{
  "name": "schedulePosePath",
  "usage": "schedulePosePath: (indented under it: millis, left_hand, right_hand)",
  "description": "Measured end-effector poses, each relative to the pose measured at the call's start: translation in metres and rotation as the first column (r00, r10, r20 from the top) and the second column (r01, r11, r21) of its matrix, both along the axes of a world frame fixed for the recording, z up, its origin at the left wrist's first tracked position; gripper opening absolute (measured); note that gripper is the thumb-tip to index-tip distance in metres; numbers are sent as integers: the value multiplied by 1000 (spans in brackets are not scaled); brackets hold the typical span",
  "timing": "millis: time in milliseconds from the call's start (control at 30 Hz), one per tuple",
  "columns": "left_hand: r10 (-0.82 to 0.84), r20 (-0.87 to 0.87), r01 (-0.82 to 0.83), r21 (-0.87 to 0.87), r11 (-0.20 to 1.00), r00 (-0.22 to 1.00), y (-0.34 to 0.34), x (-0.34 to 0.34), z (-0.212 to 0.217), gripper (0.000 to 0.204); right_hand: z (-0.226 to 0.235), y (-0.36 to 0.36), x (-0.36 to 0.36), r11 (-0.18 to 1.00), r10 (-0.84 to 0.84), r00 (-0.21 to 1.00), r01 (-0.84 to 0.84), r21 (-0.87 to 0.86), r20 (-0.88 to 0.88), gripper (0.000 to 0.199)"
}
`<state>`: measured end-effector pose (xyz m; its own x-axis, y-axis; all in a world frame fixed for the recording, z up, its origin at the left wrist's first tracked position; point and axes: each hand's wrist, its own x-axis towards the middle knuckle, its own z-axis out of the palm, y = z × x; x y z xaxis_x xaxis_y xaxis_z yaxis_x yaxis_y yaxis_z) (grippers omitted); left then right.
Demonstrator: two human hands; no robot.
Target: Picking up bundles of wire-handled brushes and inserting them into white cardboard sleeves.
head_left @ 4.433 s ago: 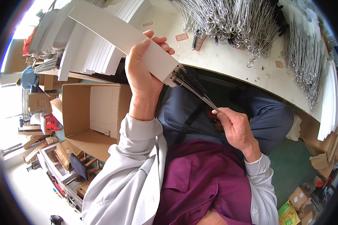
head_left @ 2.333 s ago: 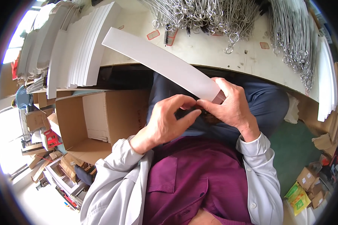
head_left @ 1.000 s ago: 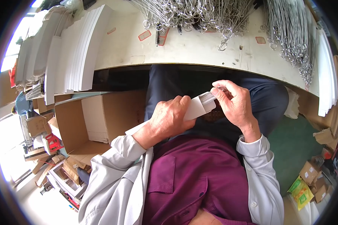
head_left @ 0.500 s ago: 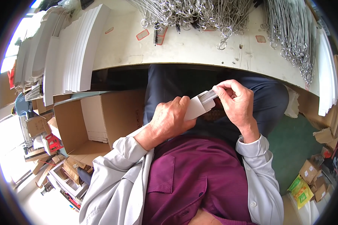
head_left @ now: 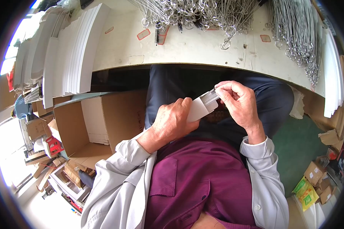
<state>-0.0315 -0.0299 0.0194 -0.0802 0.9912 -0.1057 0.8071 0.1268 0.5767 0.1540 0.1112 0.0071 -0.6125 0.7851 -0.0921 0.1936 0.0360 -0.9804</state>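
My left hand (head_left: 172, 119) is wrapped round a long, narrow white box (head_left: 198, 110), whose rear part runs back beneath my left wrist. At the box's raised end the flap stands open, and a wire brush (head_left: 209, 98) with pale bristles shows in the mouth. The thumb and fingers of my right hand (head_left: 239, 103) pinch the brush's outer end, right by the opening. How far the brush reaches inside the box is hidden. Both hands are over my lap, in front of the table edge.
The white table (head_left: 172, 53) carries a heap of looped wire brushes (head_left: 202, 13) and another bundle (head_left: 296, 42) at right. Flat white boxes (head_left: 78, 49) stack at the left. An open carton (head_left: 74, 128) with white boxes inside stands left of my legs.
My right hand has shifted slightly left, nearer the box mouth, with the brush still pinched. The left hand and box stay nearly where they were.
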Motion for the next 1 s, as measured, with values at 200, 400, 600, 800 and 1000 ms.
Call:
schedulePosePath:
  millis: [200,400,600,800,1000]
  left_hand:
    - [7,-6,-7,10,1000,1000,-1,0,-2,37]
    - [10,-2,-10,0,1000,1000,-2,1,-1,37]
    - [12,1,-12,-9,1000,1000,-2,2,-3,37]
    - [14,12,-14,-2,1000,1000,-1,4,-5,37]
    - [13,21,-13,21,1000,1000,2,8,-6,36]
  right_hand:
    - [10,4,1,987,58,997,-51,-149,44,12]
    - [4,3,1,991,71,997,-65,-114,43,9]
    - [7,-2,-3,999,35,996,-32,-42,87,11]
    - [6,0,-2,999,39,992,-39,-1,117,16]
    - [1,-1,-6,989,51,990,-68,132,129,20]
